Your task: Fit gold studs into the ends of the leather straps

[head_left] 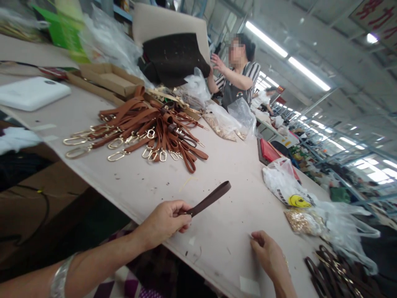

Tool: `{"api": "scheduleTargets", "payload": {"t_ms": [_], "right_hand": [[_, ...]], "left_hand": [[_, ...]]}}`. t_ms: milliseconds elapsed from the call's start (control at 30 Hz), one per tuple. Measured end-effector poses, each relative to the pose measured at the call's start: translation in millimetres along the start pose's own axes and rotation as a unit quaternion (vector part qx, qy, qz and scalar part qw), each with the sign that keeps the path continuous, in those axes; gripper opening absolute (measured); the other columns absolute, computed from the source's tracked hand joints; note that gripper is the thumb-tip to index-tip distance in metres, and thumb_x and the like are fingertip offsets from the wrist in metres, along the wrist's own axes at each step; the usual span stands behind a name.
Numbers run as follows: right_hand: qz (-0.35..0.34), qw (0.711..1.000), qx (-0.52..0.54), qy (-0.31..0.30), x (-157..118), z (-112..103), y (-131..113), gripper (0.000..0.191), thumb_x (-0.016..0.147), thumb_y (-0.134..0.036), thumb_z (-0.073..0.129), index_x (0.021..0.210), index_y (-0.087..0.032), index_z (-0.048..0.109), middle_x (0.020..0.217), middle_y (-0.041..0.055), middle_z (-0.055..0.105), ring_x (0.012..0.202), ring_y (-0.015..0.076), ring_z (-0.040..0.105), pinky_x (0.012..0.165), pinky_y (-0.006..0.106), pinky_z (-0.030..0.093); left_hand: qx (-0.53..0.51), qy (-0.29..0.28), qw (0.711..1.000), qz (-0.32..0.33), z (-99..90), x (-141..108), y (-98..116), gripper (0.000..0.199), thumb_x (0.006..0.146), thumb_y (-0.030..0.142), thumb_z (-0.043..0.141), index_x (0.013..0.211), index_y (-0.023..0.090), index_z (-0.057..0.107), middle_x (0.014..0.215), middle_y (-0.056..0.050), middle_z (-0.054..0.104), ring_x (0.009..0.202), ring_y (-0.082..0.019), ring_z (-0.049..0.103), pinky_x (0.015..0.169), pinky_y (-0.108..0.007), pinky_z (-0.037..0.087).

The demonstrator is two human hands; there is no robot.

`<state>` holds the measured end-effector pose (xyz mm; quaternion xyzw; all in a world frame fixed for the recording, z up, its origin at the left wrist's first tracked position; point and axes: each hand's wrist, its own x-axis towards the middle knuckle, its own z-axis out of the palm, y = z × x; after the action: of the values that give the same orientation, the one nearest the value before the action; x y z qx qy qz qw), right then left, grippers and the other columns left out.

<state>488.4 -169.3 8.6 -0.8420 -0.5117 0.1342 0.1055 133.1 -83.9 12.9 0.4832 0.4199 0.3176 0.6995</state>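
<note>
My left hand [169, 219] has its fingers clamped on one end of a narrow, dark brown, leather-like strap [211, 199] doubled into a loop, which I hold above the near part of the broad, pale grey desk [229, 165]; its rounded end points away from me, up and to the right. My right hand [268, 254] is apart from the strap, by the desk's near side, thumb and forefinger drawn close together; I cannot tell whether anything small is pinched between them. Beyond my left hand lies a spread heap of reddish-brown straps [141, 122], many ending in gold-coloured oval metal clasps [118, 156]. Behind the heap is a shallow, open, brown cardboard box [114, 78], and farther left a white, flat device with rounded corners [34, 93] lies on the desk. On my right are a white plastic bag with a yellow smiling face [279, 182], a bag of small gold-coloured pieces [304, 221] beside it, and, nearer me, a bundle of dark brown straps [336, 271]. Across the desk, a person in a striped top and dark apron [237, 82] has a hand raised beside a large dark sheet [176, 58].
</note>
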Motion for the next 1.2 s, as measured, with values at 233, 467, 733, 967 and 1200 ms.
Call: {"api": "scheduleTargets", "payload": {"t_ms": [233, 467, 733, 967, 1200], "right_hand": [[-0.118, 0.963, 0.219, 0.102, -33.1, 32.0, -58.5, 0.021, 0.081, -0.043, 0.061, 0.084, -0.022, 0.064, 0.081, 0.0027, 0.070, 0.081, 0.0212, 0.065, 0.077, 0.033, 0.050], [-0.326, 0.876, 0.299, 0.194, -73.3, 70.9, -161.4, 0.011, 0.090, -0.014, 0.057, 0.092, -0.024, 0.060, 0.089, -0.0016, 0.068, 0.086, 0.0122, 0.064, 0.080, 0.025, 0.049], [-0.380, 0.858, 0.247, 0.241, -70.8, 73.0, -175.3, 0.018, 0.088, -0.004, 0.055, 0.089, -0.022, 0.060, 0.089, -0.0008, 0.069, 0.086, 0.0116, 0.064, 0.078, 0.024, 0.050], [-0.397, 0.856, 0.224, 0.242, -71.7, 69.4, -177.5, 0.019, 0.087, -0.003, 0.056, 0.087, -0.021, 0.061, 0.087, 0.0005, 0.070, 0.083, 0.0128, 0.065, 0.075, 0.025, 0.051], [-0.409, 0.858, 0.212, 0.226, -71.0, 65.3, -174.9, 0.018, 0.087, -0.003, 0.056, 0.086, -0.021, 0.061, 0.083, 0.0007, 0.070, 0.081, 0.0134, 0.065, 0.073, 0.025, 0.052]], "left_hand": [[0.086, 0.015, 0.995, 0.053, 2.1, -3.1, -8.5, 0.017, 0.077, 0.029, 0.057, 0.080, 0.014, 0.066, 0.062, 0.002, 0.061, 0.061, -0.014, 0.058, 0.058, -0.022, 0.042], [0.180, 0.031, 0.971, 0.157, 13.2, -3.2, -13.9, 0.017, 0.084, 0.024, 0.053, 0.083, 0.016, 0.067, 0.065, 0.003, 0.061, 0.061, -0.012, 0.053, 0.056, -0.022, 0.037], [0.185, 0.027, 0.963, 0.195, 11.6, -6.2, -9.2, 0.020, 0.082, 0.013, 0.052, 0.089, 0.015, 0.071, 0.078, -0.001, 0.071, 0.072, -0.015, 0.062, 0.067, -0.023, 0.044], [0.179, 0.041, 0.957, 0.224, 9.3, -7.2, -15.8, 0.026, 0.082, 0.009, 0.052, 0.097, 0.014, 0.072, 0.089, -0.004, 0.074, 0.084, -0.017, 0.067, 0.077, -0.024, 0.048], [0.157, 0.026, 0.964, 0.213, 13.0, -8.4, -16.9, 0.025, 0.083, 0.008, 0.052, 0.096, 0.016, 0.072, 0.085, -0.002, 0.074, 0.079, -0.016, 0.067, 0.072, -0.023, 0.048]]}}
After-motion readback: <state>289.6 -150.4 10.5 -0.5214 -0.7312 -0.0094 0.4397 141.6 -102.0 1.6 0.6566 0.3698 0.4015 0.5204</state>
